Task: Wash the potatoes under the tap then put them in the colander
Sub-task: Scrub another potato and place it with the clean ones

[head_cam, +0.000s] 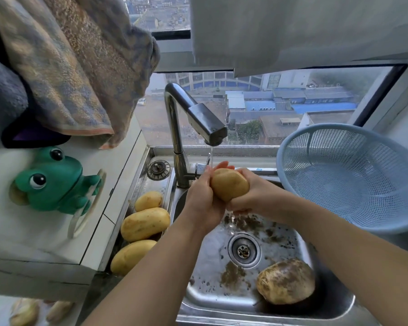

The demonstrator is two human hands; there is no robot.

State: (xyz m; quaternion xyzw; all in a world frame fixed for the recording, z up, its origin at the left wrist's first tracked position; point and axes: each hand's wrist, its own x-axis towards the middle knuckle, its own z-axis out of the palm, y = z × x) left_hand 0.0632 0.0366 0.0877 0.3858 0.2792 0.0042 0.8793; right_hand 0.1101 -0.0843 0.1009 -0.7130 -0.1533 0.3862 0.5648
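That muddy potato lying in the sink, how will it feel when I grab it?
Probably slippery: the muddy potato is smeared with soil in a wet sink. Likely firm and fairly heavy, given its bulk. Its rounded shape may let it roll if nudged.

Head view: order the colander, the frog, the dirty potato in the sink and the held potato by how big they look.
1. colander, clearly largest
2. frog
3. dirty potato, though it lies nearer the camera, so its lead over the next is unsure
4. held potato
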